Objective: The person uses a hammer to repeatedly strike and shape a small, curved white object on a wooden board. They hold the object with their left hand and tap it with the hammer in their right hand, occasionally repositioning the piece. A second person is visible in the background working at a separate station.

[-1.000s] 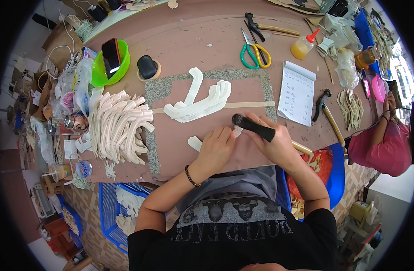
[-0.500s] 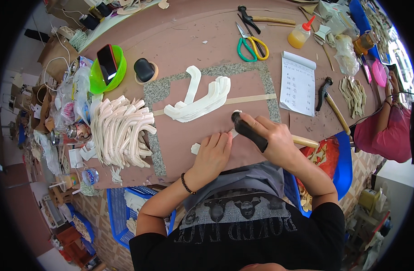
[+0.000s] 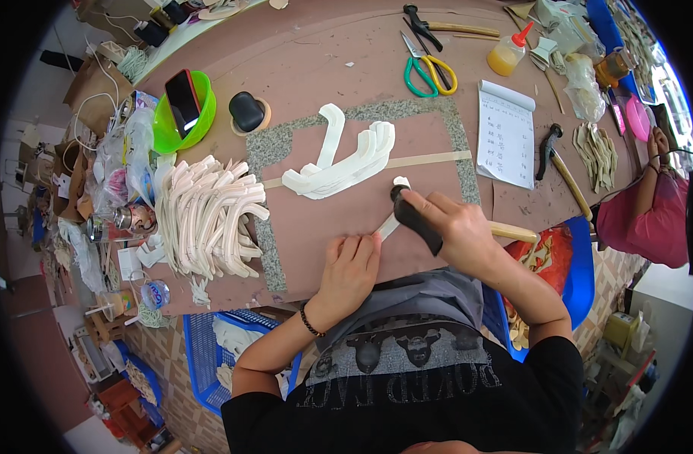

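Note:
My right hand (image 3: 461,231) grips a hammer by its black head (image 3: 418,221); the wooden handle sticks out to the right, past my wrist. The hammer head presses on a narrow white strip (image 3: 389,226) lying on the brown work surface, and a white end shows just beyond it. My left hand (image 3: 349,265) lies over the strip's near left part, fingers together and bent onto it; the thumb is hidden. Beyond both hands rests a small pile of curved white strips (image 3: 342,174), one of them standing out at an angle.
A large heap of pale curved strips (image 3: 210,219) lies at left, near a green bowl (image 3: 202,125) with a phone (image 3: 182,98). Scissors (image 3: 431,72), a glue bottle (image 3: 507,57), a notepad (image 3: 505,140) and another hammer (image 3: 566,170) lie beyond and right. Blue baskets (image 3: 202,363) stand below the table edge.
My left hand has slid left and toward me along the strip, baring more of it between my hands and covering its left end. The hammer stays nearly in place; the view has shifted slightly.

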The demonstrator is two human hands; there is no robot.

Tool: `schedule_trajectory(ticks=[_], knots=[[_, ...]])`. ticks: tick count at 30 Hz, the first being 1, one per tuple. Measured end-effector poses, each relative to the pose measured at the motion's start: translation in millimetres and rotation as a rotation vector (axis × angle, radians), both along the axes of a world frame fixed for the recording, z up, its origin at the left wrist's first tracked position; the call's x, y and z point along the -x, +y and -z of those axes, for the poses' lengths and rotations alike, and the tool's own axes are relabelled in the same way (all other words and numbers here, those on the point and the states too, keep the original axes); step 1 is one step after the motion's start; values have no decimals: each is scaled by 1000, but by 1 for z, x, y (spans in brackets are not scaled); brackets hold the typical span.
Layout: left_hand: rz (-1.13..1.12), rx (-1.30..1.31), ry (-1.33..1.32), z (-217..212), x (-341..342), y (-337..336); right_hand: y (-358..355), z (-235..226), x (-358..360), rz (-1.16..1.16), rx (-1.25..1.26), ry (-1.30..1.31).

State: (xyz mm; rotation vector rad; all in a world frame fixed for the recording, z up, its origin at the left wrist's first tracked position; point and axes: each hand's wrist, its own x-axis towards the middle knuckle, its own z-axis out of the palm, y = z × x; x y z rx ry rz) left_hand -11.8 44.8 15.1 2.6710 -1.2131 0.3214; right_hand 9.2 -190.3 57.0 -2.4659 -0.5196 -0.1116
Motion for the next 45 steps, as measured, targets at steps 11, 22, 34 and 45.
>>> schedule_trajectory(ticks=[11, 22, 34, 45], knots=[[-26, 97, 113, 4, 4, 17, 21, 3, 9, -64, 8, 11], [-44, 266, 437, -1, -10, 34, 28, 4, 16, -101, 42, 137], [-165, 382, 271, 13, -1, -40, -14, 7, 2, 70, 57, 152], [159, 205, 201, 4, -21, -10, -16, -7, 4, 56, 217, 51]])
